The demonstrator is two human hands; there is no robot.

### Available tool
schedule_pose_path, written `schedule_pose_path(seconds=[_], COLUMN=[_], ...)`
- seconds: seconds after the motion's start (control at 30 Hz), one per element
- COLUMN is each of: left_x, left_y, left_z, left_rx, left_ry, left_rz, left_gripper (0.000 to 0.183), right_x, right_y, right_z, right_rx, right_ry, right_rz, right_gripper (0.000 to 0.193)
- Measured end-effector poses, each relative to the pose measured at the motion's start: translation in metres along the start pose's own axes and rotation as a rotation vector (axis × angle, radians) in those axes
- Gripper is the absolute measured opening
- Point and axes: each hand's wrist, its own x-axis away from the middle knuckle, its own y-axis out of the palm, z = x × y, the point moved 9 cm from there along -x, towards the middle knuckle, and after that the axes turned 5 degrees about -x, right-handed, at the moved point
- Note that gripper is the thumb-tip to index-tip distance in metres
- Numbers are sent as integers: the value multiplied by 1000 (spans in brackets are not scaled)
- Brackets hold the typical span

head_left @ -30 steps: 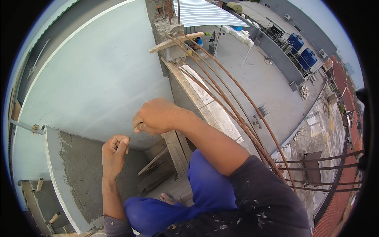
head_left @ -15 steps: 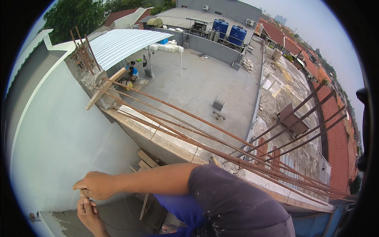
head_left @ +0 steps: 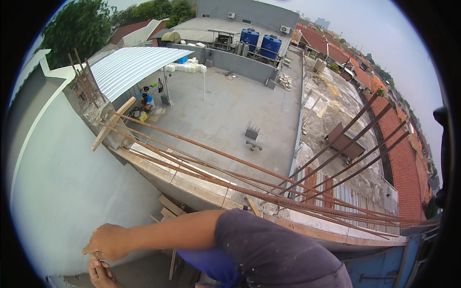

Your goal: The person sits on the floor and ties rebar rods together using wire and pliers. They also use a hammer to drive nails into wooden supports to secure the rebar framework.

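My right hand (head_left: pixel 109 242) reaches across from the right, its arm in a dark sleeve with pale specks. Its fingers are bent and pressed together at the far left, in front of the pale wall (head_left: pixel 62 192). Just below, my left hand (head_left: pixel 101 276) comes up from the lower edge with thumb and fingers pinched. The fingertips of both hands meet or nearly meet. Whatever sits between them is too small to make out. Beyond my arm, long rusty rebar rods (head_left: pixel 211 180) run above a low wall top (head_left: pixel 187 182).
Wooden boards (head_left: pixel 170 206) stand below my right arm. A timber piece (head_left: pixel 113 124) crosses the rods' far end. Rebar stubs (head_left: pixel 355 139) jut up at right. On the lower grey roof (head_left: pixel 206 115), a person (head_left: pixel 147 99) crouches beside a corrugated canopy (head_left: pixel 134 67).
The view has shifted, so the roofs and rods appear farther left and lower. My hands appear slightly lower in the picture, with their fingertips still together.
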Motion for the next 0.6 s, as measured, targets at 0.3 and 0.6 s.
schedule_pose_path(seconds=[0.3, 0.6], left_x=[3, 5], left_y=[-5, 7], left_z=[-15, -5], left_rx=[25, -61], left_ry=[31, 138], left_rz=[-23, 24], left_gripper=[20, 23], right_x=[3, 11], right_y=[18, -16], right_z=[2, 0], right_rx=[230, -206], right_ry=[-25, 20], right_rz=[-173, 333], right_gripper=[34, 11])
